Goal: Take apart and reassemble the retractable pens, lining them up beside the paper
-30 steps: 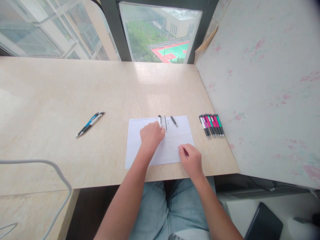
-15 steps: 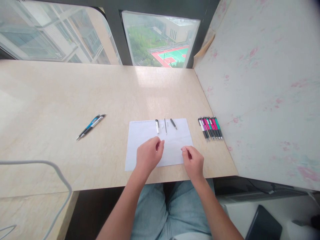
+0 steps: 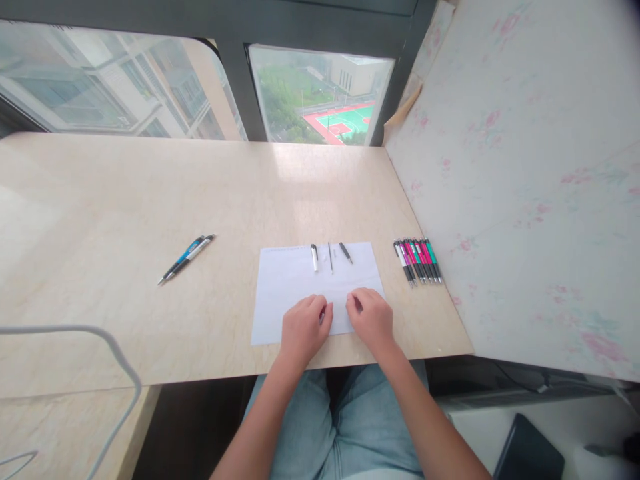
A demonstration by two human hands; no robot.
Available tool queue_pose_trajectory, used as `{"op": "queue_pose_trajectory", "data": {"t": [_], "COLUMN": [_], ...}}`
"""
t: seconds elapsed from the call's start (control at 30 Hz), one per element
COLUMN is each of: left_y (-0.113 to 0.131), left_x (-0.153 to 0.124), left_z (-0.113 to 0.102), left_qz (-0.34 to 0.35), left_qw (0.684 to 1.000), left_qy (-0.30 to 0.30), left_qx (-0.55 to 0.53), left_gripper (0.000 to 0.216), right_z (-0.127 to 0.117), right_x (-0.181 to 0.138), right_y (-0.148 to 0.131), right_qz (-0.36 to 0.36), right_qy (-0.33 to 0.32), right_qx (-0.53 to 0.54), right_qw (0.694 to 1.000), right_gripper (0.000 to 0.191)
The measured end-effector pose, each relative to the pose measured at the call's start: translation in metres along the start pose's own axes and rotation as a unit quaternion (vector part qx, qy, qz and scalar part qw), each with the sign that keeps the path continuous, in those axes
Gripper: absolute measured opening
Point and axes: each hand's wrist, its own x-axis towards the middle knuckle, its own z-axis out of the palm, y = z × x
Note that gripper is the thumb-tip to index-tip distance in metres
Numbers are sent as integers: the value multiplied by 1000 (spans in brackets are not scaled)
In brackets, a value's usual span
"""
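Note:
My left hand (image 3: 306, 327) rests loosely curled over the lower middle of a white sheet of paper (image 3: 275, 280), with nothing visible in it. Just to its right, my right hand (image 3: 371, 319) is also curled closed near the sheet's right edge, and no object shows in its fingers. Beyond both hands lie pen parts: a white barrel with a black clip (image 3: 314, 258), a thin dark refill (image 3: 331, 259) and a black grip section (image 3: 346, 253). Small pale pieces (image 3: 324, 257) lie between the barrel and the refill, too small to make out.
Several coloured pens (image 3: 417, 261) lie in a row on the right, near the patterned wall (image 3: 525, 200). A blue pen (image 3: 183, 259) and a silver pen (image 3: 196, 251) lie together on the left of the table (image 3: 210, 187). A grey cable (image 3: 107, 333) curves at lower left.
My right hand has moved left, closer to my left hand. My left hand has drawn slightly back toward me. The view has shifted a little; the pens and pen parts stay where they were.

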Motion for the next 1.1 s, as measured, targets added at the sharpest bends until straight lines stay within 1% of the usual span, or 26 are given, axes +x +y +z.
{"op": "queue_pose_trajectory", "data": {"t": [0.23,0.5,0.73,0.87,1.0,1.1], "left_y": [-1,-1,-1,-2,0,3], "left_x": [-1,-1,-2,-2,-2,-1], "left_z": [0,-1,0,-1,-2,-6], "left_qz": [10,4,8,9,-2,-18], "left_qw": [1000,1000,1000,1000,999,998], "left_qy": [-5,-8,3,4,-2,-18], "left_qx": [4,-8,-13,-23,-38,-51], "left_gripper": [30,31,31,31,30,30], "right_z": [-5,-4,-5,-5,-4,-4], "right_x": [1,2,1,1,1,0], "right_y": [3,3,3,3,5,5], "right_qz": [18,24,29,27,24,29], "right_qy": [-7,-4,-6,-6,-11,-16], "right_qx": [55,61,76,68,61,74], "right_qw": [998,998,997,997,998,997], "right_gripper": [24,25,23,26,26,24]}}
